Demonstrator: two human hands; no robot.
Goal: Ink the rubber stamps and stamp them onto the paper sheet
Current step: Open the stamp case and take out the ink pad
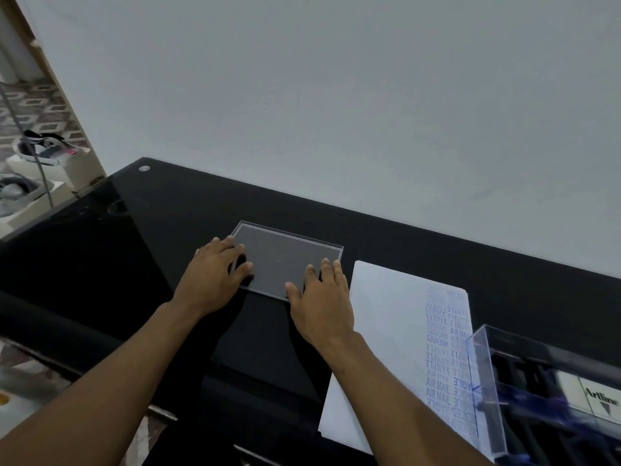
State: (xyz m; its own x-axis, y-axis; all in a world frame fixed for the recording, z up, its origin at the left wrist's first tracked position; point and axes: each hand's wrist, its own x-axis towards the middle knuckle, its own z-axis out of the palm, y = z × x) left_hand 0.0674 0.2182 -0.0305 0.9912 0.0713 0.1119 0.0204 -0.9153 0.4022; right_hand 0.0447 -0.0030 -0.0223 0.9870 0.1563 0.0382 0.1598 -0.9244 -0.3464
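A clear flat plastic lid [289, 255] lies on the black table [151, 250]. My left hand [215, 275] rests on the lid's left edge with its fingers spread. My right hand [324, 302] touches its near right corner, fingers straight. To the right lies the white paper sheet [386, 331], its right strip covered in blue stamped words. At the lower right stands a clear plastic box [551, 395] holding dark stamps and a white Artline ink carton [591, 400]; the box is blurred.
A white wall rises behind the table's far edge. Past the table's left edge, white shelves [37, 169] with shoes stand on a patterned floor. A small round metal cap [144, 168] sits in the table's far left corner.
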